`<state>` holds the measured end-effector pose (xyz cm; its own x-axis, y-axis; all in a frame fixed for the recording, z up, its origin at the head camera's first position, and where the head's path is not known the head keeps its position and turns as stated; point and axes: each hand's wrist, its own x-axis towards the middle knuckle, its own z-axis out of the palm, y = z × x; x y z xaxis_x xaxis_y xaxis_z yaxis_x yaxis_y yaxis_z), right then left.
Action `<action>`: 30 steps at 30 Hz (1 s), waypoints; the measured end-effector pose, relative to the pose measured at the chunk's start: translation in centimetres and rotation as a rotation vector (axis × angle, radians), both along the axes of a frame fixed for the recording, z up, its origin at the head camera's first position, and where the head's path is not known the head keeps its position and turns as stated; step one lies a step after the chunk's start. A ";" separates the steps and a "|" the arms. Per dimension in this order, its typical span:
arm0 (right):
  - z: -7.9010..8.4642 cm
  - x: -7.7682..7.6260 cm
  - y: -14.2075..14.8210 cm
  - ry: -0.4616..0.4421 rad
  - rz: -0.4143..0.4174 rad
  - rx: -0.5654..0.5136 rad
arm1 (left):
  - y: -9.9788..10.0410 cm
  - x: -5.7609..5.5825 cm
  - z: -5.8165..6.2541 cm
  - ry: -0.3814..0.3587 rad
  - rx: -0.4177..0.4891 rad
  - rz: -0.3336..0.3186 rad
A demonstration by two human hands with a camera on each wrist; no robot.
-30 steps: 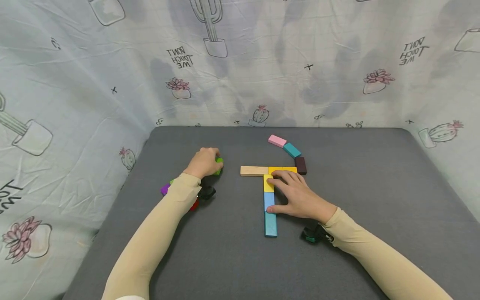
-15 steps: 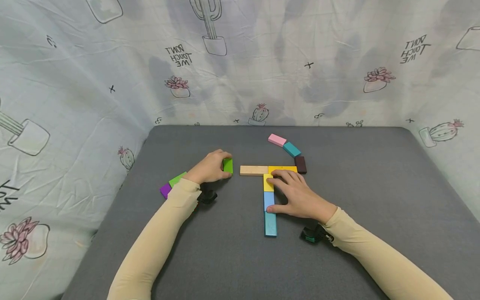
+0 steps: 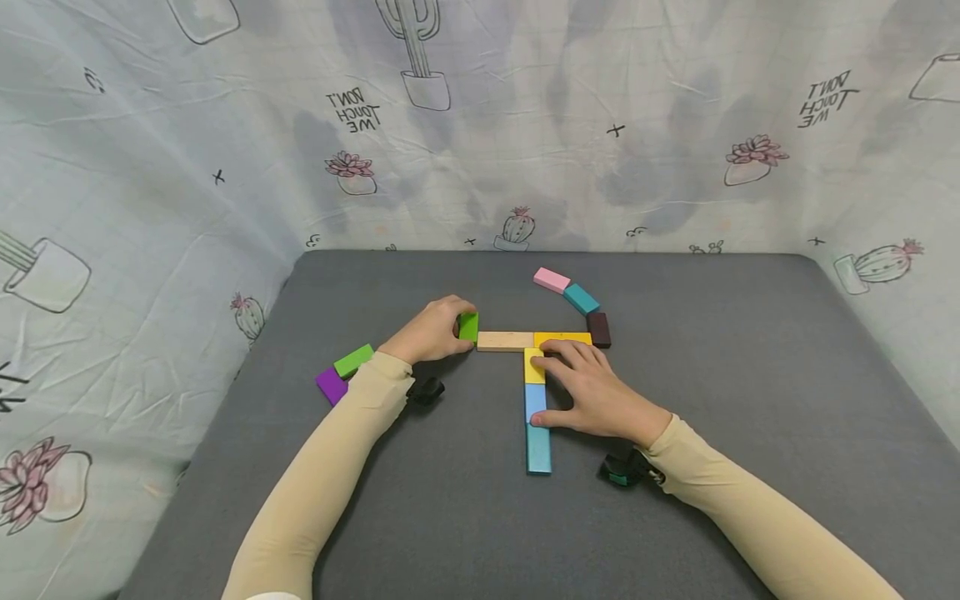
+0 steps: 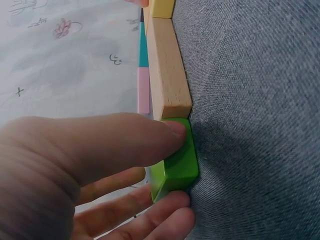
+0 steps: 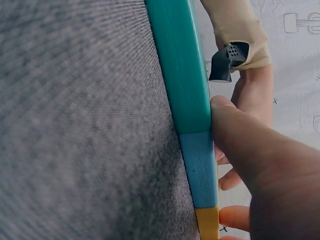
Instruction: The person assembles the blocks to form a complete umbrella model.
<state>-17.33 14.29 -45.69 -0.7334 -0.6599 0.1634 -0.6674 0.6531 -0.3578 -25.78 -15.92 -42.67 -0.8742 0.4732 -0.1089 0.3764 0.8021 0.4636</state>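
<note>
Mid-frame, a green block (image 3: 468,328) was pinched in the fingers of the left hand (image 3: 427,332), touching the left end of the wooden block (image 3: 506,342). The right hand (image 3: 600,395) was laid, fingers spread, against the blue block (image 3: 535,400). Joining seemed under way; squaring, then release, seemed called for.

The head camera sat high up at 6 o'clock and looked forward and down over the bench (image 3: 450,517) to the cloth wall (image 3: 480,158). It was farthest back. The left wrist camera (image 3: 427,392) was low, close and tipped sideways, facing about 1 o'clock; it shared the held green block (image 4: 184,162) and wood block (image 4: 167,65) with the head view. The right wrist camera (image 3: 621,470), also low, close and tipped, faced about 10 o'clock and shared the nearest blue-green block (image 5: 182,70) and blue block (image 5: 200,170).
</note>
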 end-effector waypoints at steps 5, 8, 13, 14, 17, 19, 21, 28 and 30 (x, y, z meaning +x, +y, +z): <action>0.0 0.0 -0.1 0.000 0.003 -0.001 | 0.1 0.0 -0.1 0.002 -0.002 0.006; 0.0 0.1 -0.1 -0.003 0.004 -0.006 | 0.2 -0.1 -0.1 0.010 0.000 0.000; 0.0 0.1 -0.1 -0.006 0.007 -0.008 | 0.2 -0.1 -0.2 0.011 0.006 0.001; 0.0 0.0 -0.1 -0.007 0.007 -0.009 | 0.2 -0.1 -0.2 0.012 0.006 0.001; 0.0 0.0 -0.1 -0.008 0.006 -0.011 | 0.2 0.0 -0.2 0.019 0.004 0.000; 0.0 0.0 -0.1 -0.007 0.005 -0.011 | 0.3 -0.1 -0.2 0.019 0.003 -0.001; 0.0 0.0 -0.1 -0.005 0.005 -0.011 | 0.3 -0.1 -0.2 0.015 0.005 -0.001; 0.0 0.0 -0.1 -0.003 0.007 -0.009 | 0.2 -0.2 -0.4 0.009 0.013 -0.003; 0.0 0.1 -0.1 -0.002 0.006 -0.009 | 0.2 -0.2 -0.4 0.009 0.015 -0.004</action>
<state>-17.27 14.20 -45.68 -0.7294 -0.6631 0.1683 -0.6710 0.6456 -0.3647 -25.99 -15.68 -43.08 -0.8733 0.4782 -0.0935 0.3840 0.7936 0.4720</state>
